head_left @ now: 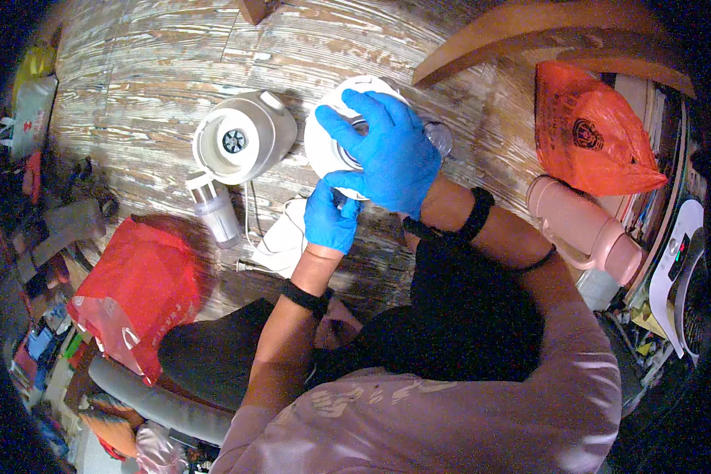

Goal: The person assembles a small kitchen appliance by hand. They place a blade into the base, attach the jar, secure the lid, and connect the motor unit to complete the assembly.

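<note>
Both my hands wear blue gloves and meet at a white round appliance part with a greyish ring in its middle. My right hand lies over its top, fingers reaching across toward the far rim and the thumb at the near edge. At that near edge, my left hand is closed, its fingertips pressed to the rim. The right hand hides much of the part. To its left stands a white appliance base with a dark toothed coupling in its round well. A clear round plastic piece shows partly behind my right hand.
A small clear container with a white cap stands by the base, near a white cord with a plug. A red bag lies left, an orange bag right. A pink tumbler and curved wooden piece are also right.
</note>
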The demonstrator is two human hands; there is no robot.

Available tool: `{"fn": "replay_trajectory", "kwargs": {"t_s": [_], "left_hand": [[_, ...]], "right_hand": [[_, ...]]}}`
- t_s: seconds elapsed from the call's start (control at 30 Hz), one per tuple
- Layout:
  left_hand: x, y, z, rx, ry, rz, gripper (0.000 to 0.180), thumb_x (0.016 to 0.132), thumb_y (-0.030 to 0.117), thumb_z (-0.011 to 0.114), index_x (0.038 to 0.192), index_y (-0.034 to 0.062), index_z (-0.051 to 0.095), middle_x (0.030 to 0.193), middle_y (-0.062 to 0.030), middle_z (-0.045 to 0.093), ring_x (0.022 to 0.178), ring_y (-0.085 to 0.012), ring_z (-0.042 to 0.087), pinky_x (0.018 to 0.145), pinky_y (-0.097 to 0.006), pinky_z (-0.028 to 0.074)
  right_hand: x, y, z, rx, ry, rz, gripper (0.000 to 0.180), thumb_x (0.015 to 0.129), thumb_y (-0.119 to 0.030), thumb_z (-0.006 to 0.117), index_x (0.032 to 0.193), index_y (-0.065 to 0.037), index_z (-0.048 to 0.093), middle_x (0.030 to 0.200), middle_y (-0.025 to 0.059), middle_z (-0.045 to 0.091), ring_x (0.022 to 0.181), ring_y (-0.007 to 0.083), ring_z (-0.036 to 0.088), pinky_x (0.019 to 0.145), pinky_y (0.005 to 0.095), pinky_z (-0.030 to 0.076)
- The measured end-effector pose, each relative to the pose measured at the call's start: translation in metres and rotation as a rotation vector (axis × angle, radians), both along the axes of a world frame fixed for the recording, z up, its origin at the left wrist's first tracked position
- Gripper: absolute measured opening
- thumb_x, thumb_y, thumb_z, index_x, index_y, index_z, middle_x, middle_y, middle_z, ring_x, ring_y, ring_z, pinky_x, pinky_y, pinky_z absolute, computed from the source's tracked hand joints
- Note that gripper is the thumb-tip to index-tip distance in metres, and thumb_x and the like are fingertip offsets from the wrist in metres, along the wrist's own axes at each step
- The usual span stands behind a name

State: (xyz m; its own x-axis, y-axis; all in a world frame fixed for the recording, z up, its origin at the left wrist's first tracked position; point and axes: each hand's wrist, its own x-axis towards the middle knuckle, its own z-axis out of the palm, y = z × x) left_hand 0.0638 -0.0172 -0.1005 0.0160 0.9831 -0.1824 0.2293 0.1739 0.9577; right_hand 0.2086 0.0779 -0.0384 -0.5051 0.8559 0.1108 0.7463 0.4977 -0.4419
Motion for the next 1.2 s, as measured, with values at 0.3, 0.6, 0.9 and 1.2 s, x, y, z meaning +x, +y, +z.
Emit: {"fn": "replay_trajectory", "kwargs": {"t_s": [0.3,0.6,0.9,1.2], "left_hand": [[0.004,-0.001,0.007,-0.115,-0.123,0.081,0.025,0.080,-0.002,0.059,0.102,0.0094,0.061,0.093,-0.0028,0.067,0.073,-0.0102,0.057,0.069,-0.025,0.048],[0.010,-0.008,-0.007,-0.191,-0.183,0.092,0.021,0.085,-0.001,0.058,0.105,0.0067,0.060,0.088,-0.0053,0.067,0.073,-0.0123,0.062,0.067,-0.029,0.051],[0.000,-0.005,-0.003,-0.172,0.052,0.008,0.022,0.086,0.006,0.063,0.107,0.0057,0.060,0.080,-0.0075,0.065,0.069,-0.0155,0.062,0.066,-0.031,0.050],[0.006,-0.008,0.004,-0.006,0.119,0.055,0.020,0.085,0.005,0.062,0.104,0.0092,0.060,0.081,-0.0044,0.065,0.071,-0.0137,0.061,0.067,-0.028,0.049]], "right_hand": [[-0.009,-0.005,0.000,0.046,0.012,-0.066,0.075,0.063,-0.044,0.075,0.130,-0.015,0.057,0.130,0.0169,0.051,0.114,0.0352,0.049,0.096,0.0469,0.043],[0.004,0.007,-0.011,0.075,0.119,0.087,0.076,0.066,-0.049,0.073,0.131,-0.016,0.056,0.131,0.0164,0.051,0.115,0.0367,0.050,0.098,0.0475,0.042],[0.014,0.014,-0.008,0.012,0.154,0.169,0.071,0.067,-0.047,0.075,0.129,-0.018,0.059,0.132,0.0156,0.052,0.115,0.0362,0.050,0.099,0.0475,0.042],[0.000,-0.006,-0.009,0.042,0.072,-0.014,0.070,0.067,-0.050,0.073,0.126,-0.015,0.059,0.132,0.0170,0.049,0.117,0.0379,0.048,0.099,0.0489,0.041]]}}
